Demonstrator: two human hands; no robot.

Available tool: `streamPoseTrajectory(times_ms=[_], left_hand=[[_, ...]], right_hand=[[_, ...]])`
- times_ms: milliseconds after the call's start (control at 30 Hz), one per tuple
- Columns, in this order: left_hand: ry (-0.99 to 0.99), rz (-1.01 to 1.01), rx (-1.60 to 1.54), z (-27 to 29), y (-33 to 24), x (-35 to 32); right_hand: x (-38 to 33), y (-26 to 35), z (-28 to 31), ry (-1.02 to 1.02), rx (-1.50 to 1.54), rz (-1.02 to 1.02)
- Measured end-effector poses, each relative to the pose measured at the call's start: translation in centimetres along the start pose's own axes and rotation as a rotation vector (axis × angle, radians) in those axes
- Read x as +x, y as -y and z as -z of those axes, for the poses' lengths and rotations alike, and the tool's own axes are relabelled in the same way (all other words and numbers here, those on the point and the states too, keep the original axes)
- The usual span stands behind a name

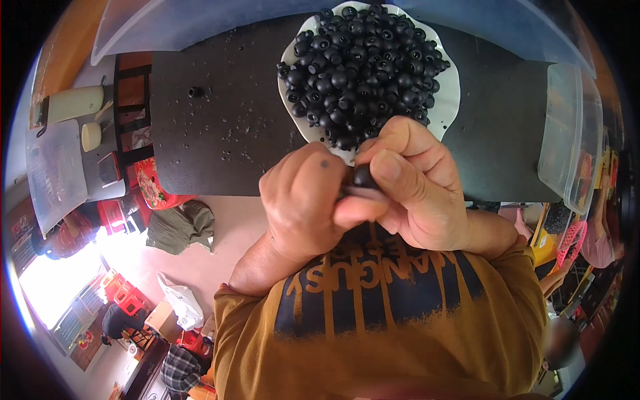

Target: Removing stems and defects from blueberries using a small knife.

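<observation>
In front of my chest, both hands meet at the near rim of a white, wavy-edged plate (453,100). The plate bears a heap of small, black, rounded parts (363,73), some with a hole or short stem. Between thumb and fingers, my right hand (423,190) pinches one black rounded part (363,177). My left hand (300,200) is closed beside it, its thumb lying along the underside of that part. A thin, greyish flat edge (362,193) shows by the left thumb; its kind cannot be made out, and the left fingers hide the rest.
On the dark table (220,147), a lone black part (195,92) lies left among small black scraps. Clear plastic bins stand at the right (560,133) and along the far side (220,20). A red patterned seat (153,181) is at the left. Other people sit farther off.
</observation>
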State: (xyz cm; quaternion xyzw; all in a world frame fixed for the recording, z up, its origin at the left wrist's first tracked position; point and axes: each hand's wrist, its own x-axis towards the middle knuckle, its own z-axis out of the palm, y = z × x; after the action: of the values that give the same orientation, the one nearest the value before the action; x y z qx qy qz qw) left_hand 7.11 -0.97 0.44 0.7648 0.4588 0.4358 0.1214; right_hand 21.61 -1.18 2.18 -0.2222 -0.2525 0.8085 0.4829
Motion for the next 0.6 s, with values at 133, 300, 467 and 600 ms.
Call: streamPoseTrajectory(times_ms=[133,300,467,600], left_hand=[[0.004,0.176,-0.073,2.5,0.4,-0.1],[0.089,0.369,0.064,4.5,0.9,-1.5],[0.076,0.466,0.02,5.5,0.0,-2.2],[0.108,0.462,0.019,5.7,0.3,-2.4]], right_hand=[[0.4,0.8,-0.4,0.002,0.013,-0.086],[2.6,3.9,-2.3,-0.088,-0.116,-0.242],[10.4,10.5,-7.0,0.105,-0.087,0.143],[7.3,10.5,-8.8,-0.273,-0.404,0.269]])
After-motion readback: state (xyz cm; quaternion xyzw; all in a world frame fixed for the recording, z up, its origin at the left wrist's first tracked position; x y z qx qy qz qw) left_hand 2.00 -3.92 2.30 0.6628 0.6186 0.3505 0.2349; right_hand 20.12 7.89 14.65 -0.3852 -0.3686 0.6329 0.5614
